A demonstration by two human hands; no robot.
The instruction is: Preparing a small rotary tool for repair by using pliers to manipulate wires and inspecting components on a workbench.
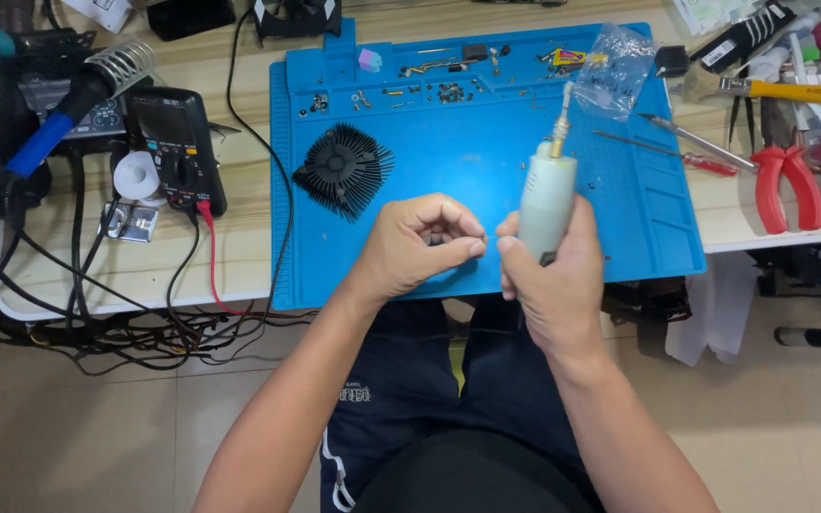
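Gripped upright in the right hand [551, 275], a pale rotary tool [547, 201] points away while the left hand [420, 245] pinches 1 tiny part [480, 241] beside it, above the blue mat [486, 142] near a black heatsink [344, 169].

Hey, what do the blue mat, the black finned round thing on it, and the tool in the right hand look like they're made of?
Blue mat: probably silicone or soft rubber, matte, with moulded compartments. Black finned disc: likely metal with a dark matte coat, judging by its thin radial fins. Tool in the right hand: pale grey plastic-looking body, brass-coloured metal collar at the tip.
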